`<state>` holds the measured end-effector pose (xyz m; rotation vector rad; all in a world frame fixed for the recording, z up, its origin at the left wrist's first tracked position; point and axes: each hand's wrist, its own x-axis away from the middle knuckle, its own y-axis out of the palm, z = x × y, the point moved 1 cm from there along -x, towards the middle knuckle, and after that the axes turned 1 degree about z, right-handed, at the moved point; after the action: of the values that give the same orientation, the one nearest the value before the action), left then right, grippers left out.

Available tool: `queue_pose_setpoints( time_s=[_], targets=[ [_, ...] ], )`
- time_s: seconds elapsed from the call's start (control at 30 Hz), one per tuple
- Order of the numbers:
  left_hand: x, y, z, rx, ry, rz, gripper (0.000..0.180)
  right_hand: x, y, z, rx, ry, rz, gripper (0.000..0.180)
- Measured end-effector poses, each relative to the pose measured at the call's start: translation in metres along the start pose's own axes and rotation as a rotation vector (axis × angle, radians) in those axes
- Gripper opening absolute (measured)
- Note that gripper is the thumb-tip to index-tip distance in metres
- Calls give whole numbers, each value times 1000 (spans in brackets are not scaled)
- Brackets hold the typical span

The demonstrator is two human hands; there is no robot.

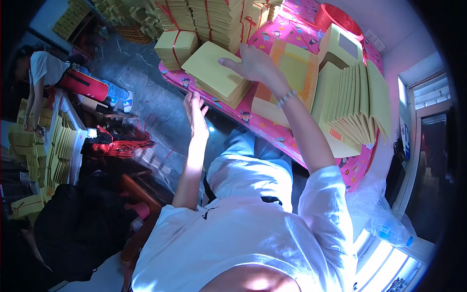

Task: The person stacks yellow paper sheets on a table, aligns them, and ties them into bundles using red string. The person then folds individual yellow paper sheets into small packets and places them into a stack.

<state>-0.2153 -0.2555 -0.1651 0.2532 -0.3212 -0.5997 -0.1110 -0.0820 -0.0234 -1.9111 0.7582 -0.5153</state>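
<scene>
A stack of yellow paper envelopes (pixel 214 71) lies at the near edge of a table with a pink patterned cloth (pixel 238 115). Over its right side is my right hand (pixel 254 64), palm down with the thumb stretched to the left; whether it touches the top sheet I cannot tell. My left hand (pixel 196 111) is off the table's edge beside the stack, fingers loosely raised and apart, holding nothing. Right of the stack sits a pile topped by an orange-bordered sheet (pixel 307 70), and beyond it a fanned row of yellow envelopes (pixel 351 100).
Tall bundles tied with red string (pixel 209 22) stand at the back, near a red basin (pixel 335 20). At the left, another person (pixel 47 68) bends over more envelope stacks (pixel 61 141). Red strings (pixel 124 144) hang nearby. A plastic bottle (pixel 393 235) lies lower right.
</scene>
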Motion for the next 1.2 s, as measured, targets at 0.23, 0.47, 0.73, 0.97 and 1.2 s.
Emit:
queue_pose_setpoints(
  time_s=[0.23,0.47,0.73,0.97,1.2],
  targets=[
    [-13,5,-15,164,-337,-93,116,-71,56,43,-72,-27,-398,86],
    [-23,6,-23,131,-380,-120,128,-88,74,70,-209,33,-576,89],
    [-31,4,-24,266,-334,-191,89,-60,73,33,-303,-200,-713,75],
    [-31,-25,-35,311,-209,-144,45,-47,78,-2,-44,-187,-716,74],
    [18,4,47,283,70,-298,66,45,7,-28,-568,-188,-184,93]
  ],
)
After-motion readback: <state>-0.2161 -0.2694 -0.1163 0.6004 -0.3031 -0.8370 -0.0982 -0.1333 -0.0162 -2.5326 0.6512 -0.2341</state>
